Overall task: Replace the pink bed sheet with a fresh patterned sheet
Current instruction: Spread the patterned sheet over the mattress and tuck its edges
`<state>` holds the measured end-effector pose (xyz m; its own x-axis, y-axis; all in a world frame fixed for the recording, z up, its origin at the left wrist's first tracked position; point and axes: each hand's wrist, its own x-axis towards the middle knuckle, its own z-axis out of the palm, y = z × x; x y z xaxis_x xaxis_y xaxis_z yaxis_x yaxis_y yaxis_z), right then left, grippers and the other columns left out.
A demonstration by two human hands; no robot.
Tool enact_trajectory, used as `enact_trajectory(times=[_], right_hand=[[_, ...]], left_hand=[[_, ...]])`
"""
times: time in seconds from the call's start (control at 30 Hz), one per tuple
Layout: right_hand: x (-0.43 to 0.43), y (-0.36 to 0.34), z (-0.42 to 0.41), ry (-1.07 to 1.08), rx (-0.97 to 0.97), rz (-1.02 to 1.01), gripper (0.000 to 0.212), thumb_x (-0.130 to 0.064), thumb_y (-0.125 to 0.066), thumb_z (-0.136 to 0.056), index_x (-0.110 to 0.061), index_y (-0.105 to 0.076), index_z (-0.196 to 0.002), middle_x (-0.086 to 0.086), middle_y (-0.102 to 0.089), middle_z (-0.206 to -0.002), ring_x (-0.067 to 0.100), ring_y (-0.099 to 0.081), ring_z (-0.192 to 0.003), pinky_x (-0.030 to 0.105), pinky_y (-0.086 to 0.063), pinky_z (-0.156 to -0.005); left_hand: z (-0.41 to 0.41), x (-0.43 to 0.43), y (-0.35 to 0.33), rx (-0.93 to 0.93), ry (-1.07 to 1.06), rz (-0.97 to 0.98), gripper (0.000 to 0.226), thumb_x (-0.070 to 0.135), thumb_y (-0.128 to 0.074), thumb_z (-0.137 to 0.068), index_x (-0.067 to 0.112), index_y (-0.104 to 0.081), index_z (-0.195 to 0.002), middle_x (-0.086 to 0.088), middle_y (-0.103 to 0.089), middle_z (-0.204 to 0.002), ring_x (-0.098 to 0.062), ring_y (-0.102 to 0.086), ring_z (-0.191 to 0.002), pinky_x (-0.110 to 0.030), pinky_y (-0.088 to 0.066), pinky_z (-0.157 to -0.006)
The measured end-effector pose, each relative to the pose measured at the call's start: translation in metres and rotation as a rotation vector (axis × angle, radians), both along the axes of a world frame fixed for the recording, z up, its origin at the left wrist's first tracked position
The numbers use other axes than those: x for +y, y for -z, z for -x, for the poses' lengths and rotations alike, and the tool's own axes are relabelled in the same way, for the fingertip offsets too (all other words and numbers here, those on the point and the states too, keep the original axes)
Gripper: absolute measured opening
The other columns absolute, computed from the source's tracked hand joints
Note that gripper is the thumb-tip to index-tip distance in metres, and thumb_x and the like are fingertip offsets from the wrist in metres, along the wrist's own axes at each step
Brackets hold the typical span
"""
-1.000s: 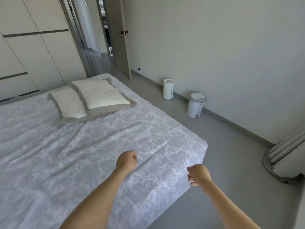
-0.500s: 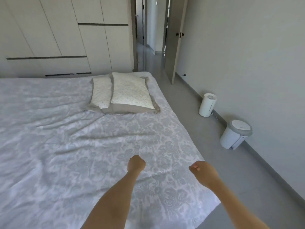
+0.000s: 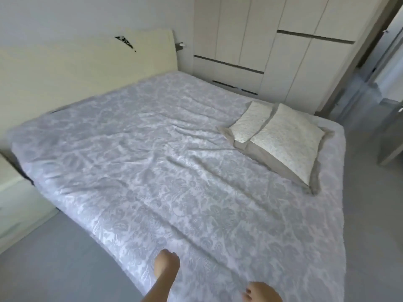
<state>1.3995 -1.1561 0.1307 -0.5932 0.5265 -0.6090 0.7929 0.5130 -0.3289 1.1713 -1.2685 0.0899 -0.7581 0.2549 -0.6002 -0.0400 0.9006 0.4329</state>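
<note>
A cream headboard stands at the far left. The patterned sheet lies spread wide and lightly creased across the middle. Over its near edge is the left hand, curled into a fist and holding nothing. The right hand is cut off by the frame, its fingers bent. I cannot tell whether it grips anything. Two overlapping pillows lie on the sheet, far right.

Grey-white patterned sheet covers bed, lightly wrinkled
</note>
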Motion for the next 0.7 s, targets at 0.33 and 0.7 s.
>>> enact_trajectory(times=[0.33,0.7], right_hand=[[-0.01,0.125,0.03,-0.384,-0.123,-0.033,0.039,-0.055,-0.042,-0.093,-0.021,-0.042,-0.075,-0.009,-0.039,-0.072,0.009,-0.046,-0.07,0.019,-0.03,-0.055],[-0.099,0.231,0.051,-0.688,-0.19,-0.492,0.042,-0.032,-0.073,-0.075,0.003,-0.068,-0.097,0.023,-0.062,-0.098,0.033,-0.061,-0.093,0.039,-0.049,-0.072]], left_hand=[[-0.076,-0.056,0.121,0.019,-0.457,0.003,0.023,0.02,-0.045,-0.095,0.0,-0.052,-0.104,-0.018,-0.059,-0.112,-0.033,-0.057,-0.101,-0.034,-0.042,-0.076],[-0.112,-0.063,0.252,-0.035,-0.776,-0.379,0.024,0.02,-0.048,-0.094,0.01,-0.048,-0.072,-0.001,-0.051,-0.064,-0.016,-0.046,-0.059,-0.028,-0.033,-0.05]])
